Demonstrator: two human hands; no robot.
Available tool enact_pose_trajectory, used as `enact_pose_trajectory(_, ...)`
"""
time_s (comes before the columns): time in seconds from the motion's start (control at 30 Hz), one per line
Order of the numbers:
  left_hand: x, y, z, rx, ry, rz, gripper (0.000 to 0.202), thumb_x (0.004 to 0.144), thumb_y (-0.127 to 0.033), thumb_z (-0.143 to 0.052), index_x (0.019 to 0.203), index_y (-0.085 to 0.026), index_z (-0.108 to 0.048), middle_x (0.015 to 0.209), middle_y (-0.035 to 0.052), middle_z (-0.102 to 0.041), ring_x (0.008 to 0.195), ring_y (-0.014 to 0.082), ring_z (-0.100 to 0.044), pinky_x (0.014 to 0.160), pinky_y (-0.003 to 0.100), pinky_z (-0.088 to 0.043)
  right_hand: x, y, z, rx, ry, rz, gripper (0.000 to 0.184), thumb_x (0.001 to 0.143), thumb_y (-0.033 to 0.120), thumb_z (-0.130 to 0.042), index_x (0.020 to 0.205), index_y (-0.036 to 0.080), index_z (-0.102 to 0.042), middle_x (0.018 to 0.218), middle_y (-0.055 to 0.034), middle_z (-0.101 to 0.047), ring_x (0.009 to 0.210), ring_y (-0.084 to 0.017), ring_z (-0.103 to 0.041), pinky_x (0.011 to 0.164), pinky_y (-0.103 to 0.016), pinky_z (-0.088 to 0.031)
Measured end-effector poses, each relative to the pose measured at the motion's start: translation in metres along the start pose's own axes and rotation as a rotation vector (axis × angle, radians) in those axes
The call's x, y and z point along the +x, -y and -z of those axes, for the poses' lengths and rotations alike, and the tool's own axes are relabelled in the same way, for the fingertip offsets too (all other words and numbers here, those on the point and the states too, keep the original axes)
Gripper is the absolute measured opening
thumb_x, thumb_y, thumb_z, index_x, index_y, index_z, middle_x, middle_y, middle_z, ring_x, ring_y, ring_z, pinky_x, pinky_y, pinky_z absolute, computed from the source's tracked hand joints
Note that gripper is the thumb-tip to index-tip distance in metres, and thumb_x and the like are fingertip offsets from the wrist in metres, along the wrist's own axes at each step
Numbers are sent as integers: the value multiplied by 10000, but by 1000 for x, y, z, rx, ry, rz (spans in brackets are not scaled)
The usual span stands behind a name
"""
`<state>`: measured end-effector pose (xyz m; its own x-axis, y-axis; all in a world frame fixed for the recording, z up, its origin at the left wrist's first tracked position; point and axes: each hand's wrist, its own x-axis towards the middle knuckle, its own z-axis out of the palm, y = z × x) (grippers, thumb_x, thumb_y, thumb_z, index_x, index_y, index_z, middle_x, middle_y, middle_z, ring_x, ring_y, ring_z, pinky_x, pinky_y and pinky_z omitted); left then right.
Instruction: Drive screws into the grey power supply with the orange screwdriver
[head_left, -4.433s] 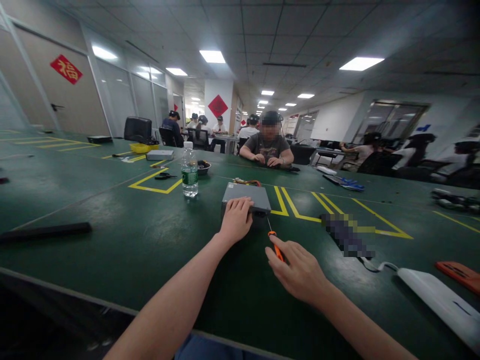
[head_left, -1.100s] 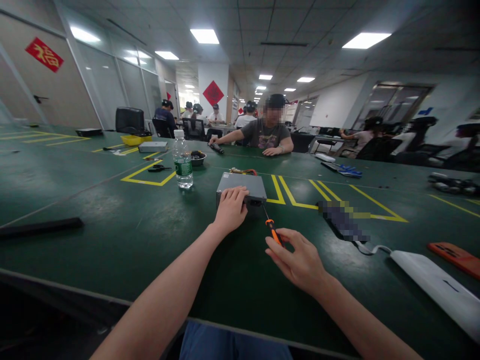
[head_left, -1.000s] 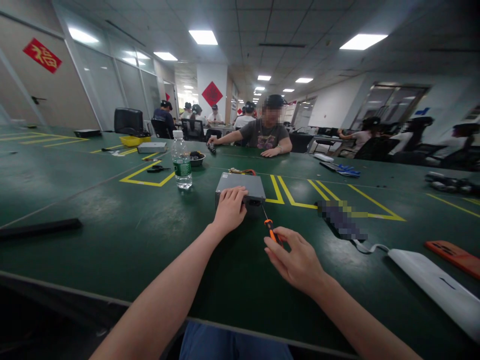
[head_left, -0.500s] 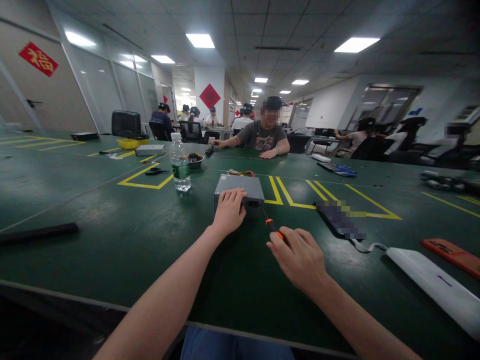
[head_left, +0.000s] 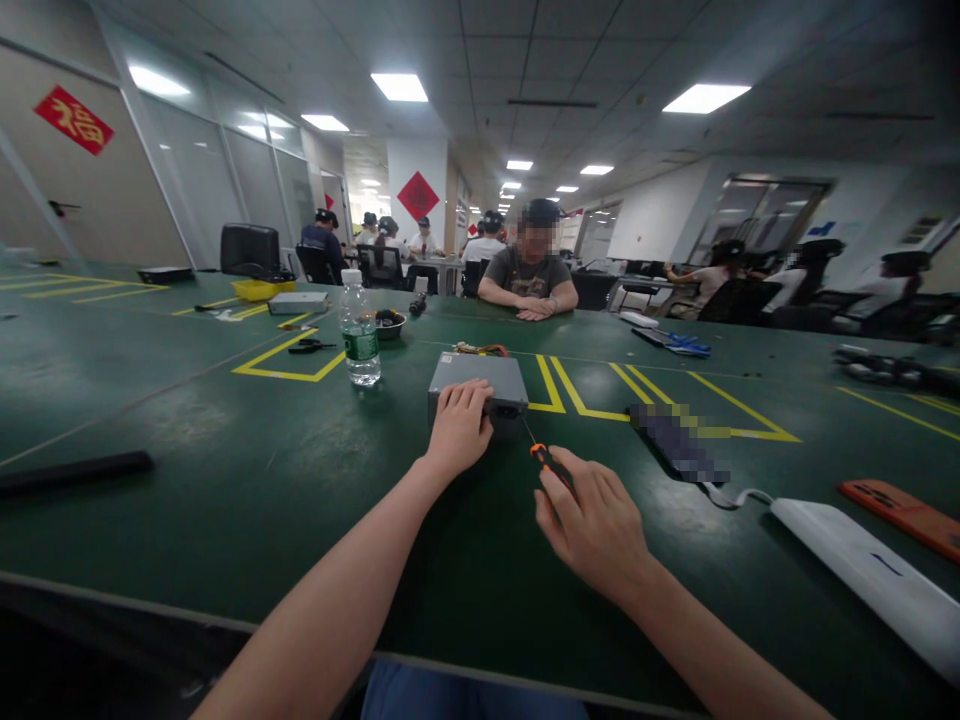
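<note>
A grey metal computer power supply unit (head_left: 504,371) sits on the green table before me, its socket side towards me and coloured wires (head_left: 487,349) at its back. My left hand (head_left: 460,418) steadies it, fingers over the top near edge and palm against the front. In my right hand (head_left: 600,510) is an orange-and-black screwdriver (head_left: 539,456), the handle between thumb and fingers. Its thin shaft slants up to the right end of the unit's front; whether the tip sits in a screw is too small to tell.
A water bottle (head_left: 361,335) stands left of the unit, a small bowl (head_left: 390,324) behind it. To the right lie a dark phone (head_left: 675,442), a white power bank (head_left: 862,570) and an orange phone (head_left: 904,515). A person (head_left: 531,270) sits opposite.
My right-hand fingers have shifted on the screwdriver handle, which is turned a little. The left hand stays on the unit. The person opposite has drawn one arm in, away from a black object.
</note>
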<state>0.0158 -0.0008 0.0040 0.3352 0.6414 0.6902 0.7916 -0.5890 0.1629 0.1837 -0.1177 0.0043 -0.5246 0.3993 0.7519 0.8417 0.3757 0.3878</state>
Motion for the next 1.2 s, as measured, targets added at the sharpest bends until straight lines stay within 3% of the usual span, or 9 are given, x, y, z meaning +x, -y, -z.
enact_pose_trajectory(0.1, 0, 1, 1, -4, -2, -3, 333, 774, -158, -444, 1103, -197, -479, 1236, 47, -518, 1191, 202, -409, 1041, 388, -253, 0, 0, -2, 32, -8, 89, 180, 809, 110, -477, 981, 138, -524, 1103, -167, -551, 1024, -221, -534, 800, -336, -453)
enact_pose_trajectory(0.3, 0, 3, 2, -8, -3, -16, 335, 767, -158, -457, 1100, -199, -476, 1239, 39, -515, 1193, 190, -405, 1047, 373, -244, -3, -6, 0, -40, -61, -19, 125, 799, 213, -567, 918, 176, -562, 932, -92, -614, 807, -159, -592, 740, -281, -475)
enact_pose_trajectory(0.5, -1, 3, 1, -11, 1, -16, 345, 763, -150, -455, 1104, -200, -478, 1244, 42, -513, 1192, 192, -407, 1043, 377, -249, -1, -5, -3, 55, -27, 66, 250, 779, 99, -509, 1023, 153, -514, 1167, -173, -490, 1123, -256, -468, 854, -401, -467)
enact_pose_trajectory(0.6, -1, 3, 1, -17, 1, -20, 362, 755, -147, -459, 1112, -199, -473, 1241, 45, -515, 1190, 197, -408, 1038, 379, -252, 0, -6, -5, 39, -67, 124, 262, 769, 78, -543, 1020, 152, -517, 1074, -142, -553, 1049, -215, -523, 854, -353, -475)
enact_pose_trajectory(0.73, -1, 3, 1, -16, 7, -21, 362, 760, -150, -452, 1118, -201, -470, 1247, 50, -510, 1195, 202, -403, 1039, 387, -248, 0, -9, -2, -7, -80, 52, 175, 790, 190, -582, 957, 155, -543, 935, -100, -615, 865, -163, -595, 877, -370, -456)
enact_pose_trajectory(0.87, -1, 2, 2, -7, 12, -19, 346, 772, -155, -444, 1115, -196, -472, 1248, 53, -508, 1205, 197, -394, 1043, 382, -243, -2, -7, -1, 37, -27, 31, 190, 802, 158, -528, 991, 149, -511, 1129, -160, -536, 1061, -228, -527, 928, -475, -401)
enact_pose_trajectory(0.97, -1, 2, 2, -4, 23, -18, 350, 773, -160, -449, 1120, -200, -468, 1252, 45, -506, 1203, 193, -397, 1042, 378, -248, -5, -7, -6, 73, -41, 70, 283, 787, 81, -501, 1058, 160, -483, 1164, -159, -501, 1141, -239, -463, 892, -430, -445)
enact_pose_trajectory(1.07, 0, 2, 3, -5, 26, -17, 357, 770, -155, -446, 1123, -205, -464, 1258, 42, -502, 1208, 193, -392, 1040, 380, -249, -5, -8, -8, 46, -68, 84, 296, 784, 91, -536, 1066, 174, -501, 1069, -122, -562, 1055, -205, -524, 865, -363, -469)
enact_pose_trajectory(1.2, 0, 2, 2, -11, 25, -14, 354, 771, -153, -447, 1120, -204, -467, 1253, 40, -505, 1208, 192, -394, 1042, 378, -248, -3, -11, -3, 11, -73, 14, 134, 802, 165, -552, 935, 168, -546, 947, -86, -622, 835, -146, -601, 929, -408, -417)
